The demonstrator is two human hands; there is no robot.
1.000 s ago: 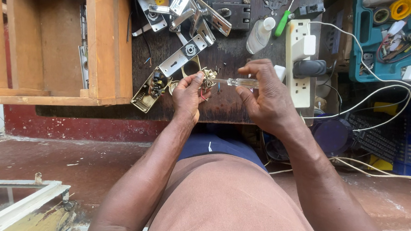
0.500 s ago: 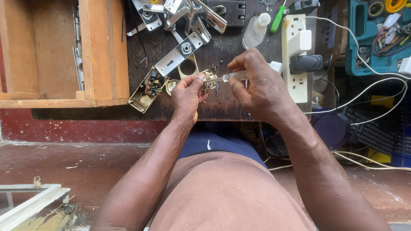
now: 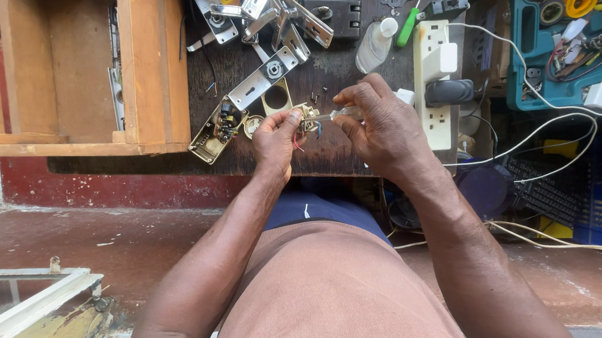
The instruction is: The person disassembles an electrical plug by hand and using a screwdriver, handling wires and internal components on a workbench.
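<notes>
Pinched in the left hand (image 3: 276, 141) — a small brass lock part (image 3: 306, 117), frame centre; a clear-handled screwdriver (image 3: 332, 114) was gripped by the right hand (image 3: 376, 132), tip touching it.

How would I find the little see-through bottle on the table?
Start at the long white power strip on the dark wooden worktable. Just left of its far end lies the small clear plastic bottle, beside a green-handled screwdriver. It alone is transparent with a white cap; its other neighbours are shiny metal.
</notes>
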